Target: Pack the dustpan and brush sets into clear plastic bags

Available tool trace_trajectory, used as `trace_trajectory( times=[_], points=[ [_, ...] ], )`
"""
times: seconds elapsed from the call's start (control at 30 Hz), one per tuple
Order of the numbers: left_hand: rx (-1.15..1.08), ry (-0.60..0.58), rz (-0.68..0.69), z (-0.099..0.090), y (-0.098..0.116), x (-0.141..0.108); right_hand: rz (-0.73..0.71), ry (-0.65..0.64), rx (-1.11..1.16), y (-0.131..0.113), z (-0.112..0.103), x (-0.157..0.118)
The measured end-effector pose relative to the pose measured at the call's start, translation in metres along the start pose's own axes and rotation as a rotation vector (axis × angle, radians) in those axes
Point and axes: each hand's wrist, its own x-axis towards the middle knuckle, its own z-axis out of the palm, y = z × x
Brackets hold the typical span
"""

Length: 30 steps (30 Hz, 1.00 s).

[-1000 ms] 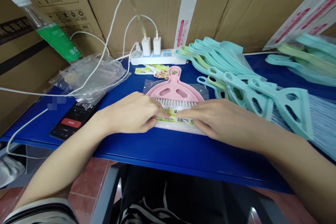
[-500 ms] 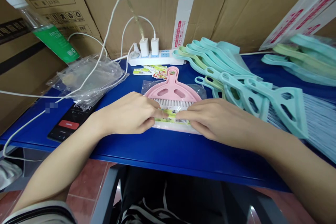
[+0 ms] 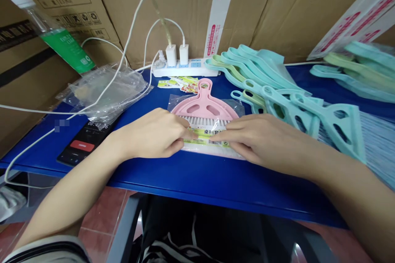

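Observation:
In front of me a pink dustpan and brush set point(image 3: 205, 100) lies flat in a clear plastic bag, handle pointing away. White bristles show below its two slots. A yellow and white label point(image 3: 203, 132) with printed characters crosses its lower part. My left hand point(image 3: 160, 133) rests at the label's left side, index finger stretched onto it and the other fingers curled. From the right, my right hand point(image 3: 256, 137) touches the label with its outstretched index finger, covering its right end. Neither hand grips anything that I can see.
Several turquoise and green brushes point(image 3: 277, 107) and dustpans point(image 3: 259, 63) lie at the right. Behind stands a power strip point(image 3: 188, 70) with chargers, beside loose labels point(image 3: 182, 83). At left are plastic bags point(image 3: 105, 90), a phone point(image 3: 83, 144), a bottle point(image 3: 66, 47) and white cables.
My right index finger has moved slightly right along the label, uncovering more printed characters. The left hand stays nearly in place. The view has shifted slightly.

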Motion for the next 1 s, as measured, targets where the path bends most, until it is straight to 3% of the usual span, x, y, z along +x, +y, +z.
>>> trace_trajectory(
  times=[1.0],
  points=[
    [-0.04, -0.032, -0.026, -0.0007, -0.0003, 0.0005, 0.063, -0.071, -0.026, 0.0008, 0.0002, -0.0022]
  ],
)
